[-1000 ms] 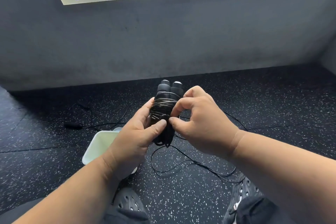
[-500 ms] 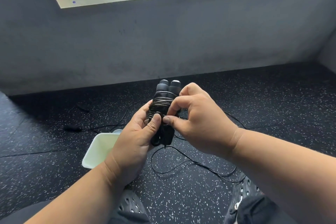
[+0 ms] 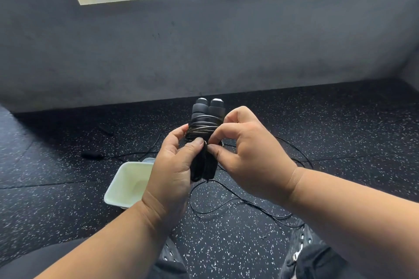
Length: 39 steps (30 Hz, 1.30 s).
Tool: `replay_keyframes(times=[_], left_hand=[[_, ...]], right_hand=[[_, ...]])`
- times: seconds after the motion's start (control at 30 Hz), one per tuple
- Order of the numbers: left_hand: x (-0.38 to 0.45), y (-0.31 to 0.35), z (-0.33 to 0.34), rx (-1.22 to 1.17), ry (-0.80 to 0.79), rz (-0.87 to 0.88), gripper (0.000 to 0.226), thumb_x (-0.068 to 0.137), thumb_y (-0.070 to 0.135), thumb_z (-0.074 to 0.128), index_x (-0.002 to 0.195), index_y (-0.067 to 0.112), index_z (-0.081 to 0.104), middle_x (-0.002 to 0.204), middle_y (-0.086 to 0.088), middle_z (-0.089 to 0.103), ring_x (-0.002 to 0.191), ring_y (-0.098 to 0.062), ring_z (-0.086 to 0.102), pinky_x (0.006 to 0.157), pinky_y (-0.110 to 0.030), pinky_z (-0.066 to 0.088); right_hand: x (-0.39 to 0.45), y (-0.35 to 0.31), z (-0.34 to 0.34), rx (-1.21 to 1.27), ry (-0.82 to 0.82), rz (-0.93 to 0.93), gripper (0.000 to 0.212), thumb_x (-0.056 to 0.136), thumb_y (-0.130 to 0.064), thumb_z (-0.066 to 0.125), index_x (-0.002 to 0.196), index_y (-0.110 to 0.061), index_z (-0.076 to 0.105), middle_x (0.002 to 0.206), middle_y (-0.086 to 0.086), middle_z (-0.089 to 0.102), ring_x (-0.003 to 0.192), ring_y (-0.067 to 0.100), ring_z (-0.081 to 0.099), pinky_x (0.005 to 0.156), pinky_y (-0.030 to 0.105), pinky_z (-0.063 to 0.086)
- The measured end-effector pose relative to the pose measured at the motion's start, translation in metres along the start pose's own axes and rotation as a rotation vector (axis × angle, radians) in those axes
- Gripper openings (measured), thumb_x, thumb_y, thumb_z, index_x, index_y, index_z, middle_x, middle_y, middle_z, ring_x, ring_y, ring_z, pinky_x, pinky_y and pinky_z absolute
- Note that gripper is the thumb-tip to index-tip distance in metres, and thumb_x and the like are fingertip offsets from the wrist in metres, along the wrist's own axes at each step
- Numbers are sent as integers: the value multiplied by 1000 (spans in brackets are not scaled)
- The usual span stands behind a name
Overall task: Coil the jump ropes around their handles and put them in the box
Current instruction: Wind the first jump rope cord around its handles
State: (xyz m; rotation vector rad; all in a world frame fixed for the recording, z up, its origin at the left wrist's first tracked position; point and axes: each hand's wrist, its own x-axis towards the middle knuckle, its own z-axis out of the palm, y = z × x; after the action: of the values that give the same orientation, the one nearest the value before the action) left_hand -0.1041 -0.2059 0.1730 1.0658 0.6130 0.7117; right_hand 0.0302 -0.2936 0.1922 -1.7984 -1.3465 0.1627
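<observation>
Two black jump rope handles (image 3: pixel 207 112) stand upright side by side, with thin cord (image 3: pixel 200 130) coiled around their middle. My left hand (image 3: pixel 173 171) grips the handles from the left, its thumb pressing on the coil. My right hand (image 3: pixel 247 154) pinches the cord end at the coil's lower edge between thumb and forefinger. A white box (image 3: pixel 127 184) sits on the floor below and left of the handles, partly hidden by my left hand.
A second black jump rope lies on the speckled black floor: loose cord (image 3: pixel 238 203) loops below my hands, and a handle (image 3: pixel 91 155) lies at the left. A grey wall rises behind. My shoes (image 3: pixel 299 244) show at the bottom.
My left thumb has slid up onto the coil. My right thumb and forefinger have closed in on the cord end beside it. The handles stay upright.
</observation>
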Motion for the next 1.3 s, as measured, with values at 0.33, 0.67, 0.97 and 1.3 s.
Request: replay_keyframes(times=[0.33,0.67,0.97,1.3], left_hand=[[0,7,-4,12,6,45,47,88,14,75,131,23,59,102,-10,76,90,-23,71,73,-40,59],[0,7,-4,-43,-7,-8,36,100,-1,47,123,24,60,100,-7,75,83,-20,71,70,-37,59],[1,2,-6,-79,-17,-11,44,91,2,54,127,27,54,95,-2,75,79,-16,71,62,-31,59],[2,-4,-7,-38,25,40,57,79,13,62,135,24,52,104,-6,73,96,-24,68,87,-51,52]], right_hand=[[-4,0,6,-321,195,-302,10,94,-28,70,91,-19,73,102,3,61,66,23,59,53,35,50],[-8,3,9,-485,201,-600,14,100,-15,62,93,-11,74,109,17,67,73,30,56,61,45,51],[-5,11,14,-491,164,-574,12,97,-15,65,89,-10,72,117,17,68,75,31,64,61,43,53],[-2,15,16,-478,146,-579,12,96,-17,66,88,-10,72,120,16,68,78,32,65,65,44,54]])
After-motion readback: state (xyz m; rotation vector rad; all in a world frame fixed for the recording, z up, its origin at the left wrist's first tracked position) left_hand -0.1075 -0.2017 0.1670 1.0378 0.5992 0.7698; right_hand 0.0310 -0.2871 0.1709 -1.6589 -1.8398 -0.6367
